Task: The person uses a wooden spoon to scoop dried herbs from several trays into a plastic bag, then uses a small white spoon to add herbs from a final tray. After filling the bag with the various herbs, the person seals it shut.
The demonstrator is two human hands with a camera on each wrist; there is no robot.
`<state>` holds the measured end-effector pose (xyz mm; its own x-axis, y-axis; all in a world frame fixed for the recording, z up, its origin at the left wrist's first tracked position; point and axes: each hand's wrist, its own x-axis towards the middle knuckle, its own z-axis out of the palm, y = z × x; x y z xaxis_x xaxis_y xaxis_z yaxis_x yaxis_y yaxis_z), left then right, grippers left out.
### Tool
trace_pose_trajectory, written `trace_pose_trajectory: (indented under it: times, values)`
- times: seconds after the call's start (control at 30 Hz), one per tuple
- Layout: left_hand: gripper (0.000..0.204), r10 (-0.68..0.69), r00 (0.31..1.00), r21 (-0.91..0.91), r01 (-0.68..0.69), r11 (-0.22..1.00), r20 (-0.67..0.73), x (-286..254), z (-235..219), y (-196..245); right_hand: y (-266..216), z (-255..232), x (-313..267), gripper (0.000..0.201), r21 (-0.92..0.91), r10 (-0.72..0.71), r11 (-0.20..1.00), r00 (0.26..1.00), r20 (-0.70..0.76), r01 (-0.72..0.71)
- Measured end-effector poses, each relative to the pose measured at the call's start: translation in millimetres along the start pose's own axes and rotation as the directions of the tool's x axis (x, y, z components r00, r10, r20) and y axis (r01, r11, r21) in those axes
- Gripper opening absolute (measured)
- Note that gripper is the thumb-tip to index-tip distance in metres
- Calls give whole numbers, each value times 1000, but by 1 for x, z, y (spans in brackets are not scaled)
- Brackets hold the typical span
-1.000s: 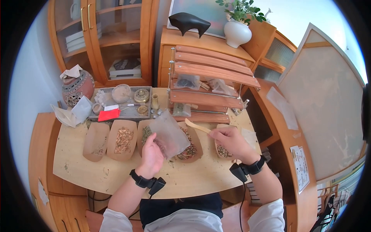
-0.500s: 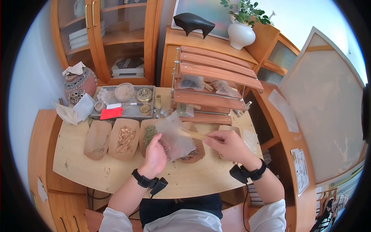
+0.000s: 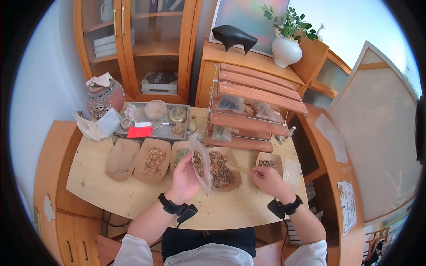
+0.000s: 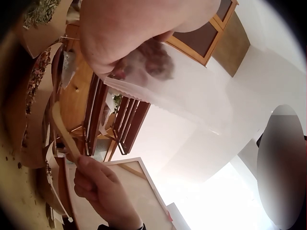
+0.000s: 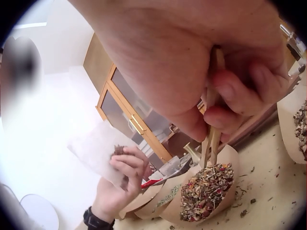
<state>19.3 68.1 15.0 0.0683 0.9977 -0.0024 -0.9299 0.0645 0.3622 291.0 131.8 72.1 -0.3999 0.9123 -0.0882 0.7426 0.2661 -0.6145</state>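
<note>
My left hand (image 3: 184, 181) grips a translucent pouch (image 3: 205, 177), turned nearly edge-on in the head view. Dark dried bits (image 4: 158, 60) show through its side in the left wrist view. Between the thumb and fingers of my right hand (image 3: 270, 182) are pinched slim wooden tongs (image 3: 242, 169). Their two arms run down to the heap of mixed dried petals and herbs (image 5: 206, 191) in the right wrist view. That heap fills a brown paper tray (image 3: 236, 181), which sits just right of the pouch.
More paper trays line the table: one of orange-brown pieces (image 3: 154, 162), one of green herb (image 3: 181, 155), a nearly bare one (image 3: 116, 159) and one (image 3: 269, 163) at right. Behind stand a grey tool tray (image 3: 166, 133) and a slatted wooden rack (image 3: 248, 117). A clear bag (image 3: 291, 172) lies far right.
The tongs went left to the pouch's mouth, then back right and down to the petal tray. The pouch has turned from face-on to nearly edge-on. The head view has shifted slightly.
</note>
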Motion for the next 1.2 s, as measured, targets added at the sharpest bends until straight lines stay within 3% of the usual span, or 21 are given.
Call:
trace_pose_trajectory:
  times: [0.13, 0.23, 0.33, 0.43, 0.53, 0.8, 1.0, 1.2]
  values:
    - [33, -6, 998, 65, 1, 998, 62, -4, 14, -1, -2, 15, -1, 27, -186, -108, 978, 992, -65, 94]
    - [33, -36, 997, 16, 35, 999, 74, -9, 28, -1, 1, 21, -2, 25, -267, -140, 956, 988, -63, 119]
    - [32, -47, 975, -84, 66, 994, 218, -15, 26, -3, 0, 22, -6, 24, -308, -157, 943, 984, -82, 125]
    - [28, -15, 998, 33, 17, 999, -66, -15, 33, -2, 5, 25, -9, 24, -355, -174, 925, 981, -91, 132]
    - [30, 39, 988, 92, -26, 995, -149, -16, 46, 1, 9, 26, -10, 25, -398, -151, 912, 984, -94, 101]
    - [35, 142, 971, 153, -113, 982, -193, -5, 27, 8, -6, 10, -12, 25, -367, -186, 921, 977, -106, 135]
    - [36, 147, 963, 149, -115, 982, -228, 9, 32, 6, -30, 38, 8, 23, -361, -377, 872, 924, -60, 332]
    - [47, 153, 964, 174, -117, 978, -215, 17, 29, 4, -24, 40, 17, 20, -462, -259, 865, 963, -78, 195]
